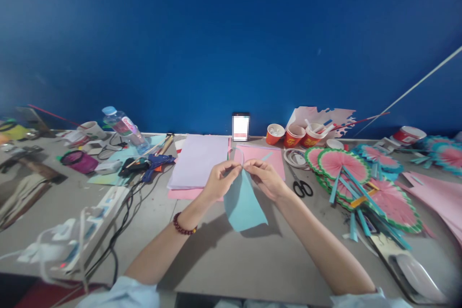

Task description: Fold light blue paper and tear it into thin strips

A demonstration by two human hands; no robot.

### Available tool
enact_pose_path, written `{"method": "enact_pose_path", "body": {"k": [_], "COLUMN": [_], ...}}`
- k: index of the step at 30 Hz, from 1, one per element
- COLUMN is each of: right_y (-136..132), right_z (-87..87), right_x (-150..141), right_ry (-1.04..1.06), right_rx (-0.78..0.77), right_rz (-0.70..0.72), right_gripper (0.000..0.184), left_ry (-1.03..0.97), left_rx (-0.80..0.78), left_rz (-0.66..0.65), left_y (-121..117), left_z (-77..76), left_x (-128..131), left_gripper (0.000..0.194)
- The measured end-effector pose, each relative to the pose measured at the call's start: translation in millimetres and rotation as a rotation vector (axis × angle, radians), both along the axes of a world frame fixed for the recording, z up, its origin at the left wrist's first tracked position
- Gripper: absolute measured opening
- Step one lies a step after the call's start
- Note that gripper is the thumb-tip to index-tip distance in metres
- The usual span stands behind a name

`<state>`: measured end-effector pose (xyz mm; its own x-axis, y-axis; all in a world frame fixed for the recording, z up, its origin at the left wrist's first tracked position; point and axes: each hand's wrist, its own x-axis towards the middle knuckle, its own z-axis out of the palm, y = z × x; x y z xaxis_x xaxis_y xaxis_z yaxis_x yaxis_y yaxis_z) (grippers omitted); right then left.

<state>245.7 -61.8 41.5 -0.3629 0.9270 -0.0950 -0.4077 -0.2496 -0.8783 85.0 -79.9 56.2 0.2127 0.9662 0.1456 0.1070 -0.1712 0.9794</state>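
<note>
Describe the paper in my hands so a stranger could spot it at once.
Below the blue wall is a grey table; over its middle, your left hand and right hand are close together. The pale teal sheet hangs from them, unlike the lavender stack lying flat behind.

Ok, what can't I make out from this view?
Head view: the top of the blue sheet, hidden by the left hand and right hand pinching it.
Head view: what the screen shows, lost to pixelation.
Head view: the rest of the far-right pink sheet, cut off by the picture's right edge.
</note>
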Motion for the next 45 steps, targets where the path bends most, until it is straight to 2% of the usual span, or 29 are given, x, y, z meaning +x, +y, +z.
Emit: {"method": "enact_pose_path", "body": {"k": [8,13,18,26,36,40,45], "right_y": [2,3,3,3,0,3,5], "right_z": [4.3,8.1,10.4,0.6,3.8,0.9,-2.3], "right_x": [4,7,10,6,-1,4,6], "right_ry": [-0.025,-0.067,-0.102,-0.069,-0.002,-0.032,-0.051], "right_rx": [-0.032,-0.101,-0.099,-0.073,-0.045,-0.067,-0.094], "right_rz": [0.072,0.050,0.054,0.019,-0.006,0.054,0.044], "right_gripper": [0.018,0.023,0.022,0.019,0.019,0.021,0.022], "left_ry": [-0.009,0.084,0.113,0.035,-0.172,-0.142,-0.056], "left_rx": [-0.071,-0.011,-0.002,-0.040,-0.256,-0.241,-0.178], "left_rz": [-0.022,-0.039,-0.061,-0.044,-0.014,-0.010,-0.038], "left_y": [5,3,3,4,6,6,5], "left_z": [-2.1,3.1,5.4,0.6,1.8,4.9,7.2], "left_x": [-4,-5,-6,-5,-2,-2,-5], "left_gripper": [0.036,0.036,0.033,0.033,0.036,0.035,0.033]}}
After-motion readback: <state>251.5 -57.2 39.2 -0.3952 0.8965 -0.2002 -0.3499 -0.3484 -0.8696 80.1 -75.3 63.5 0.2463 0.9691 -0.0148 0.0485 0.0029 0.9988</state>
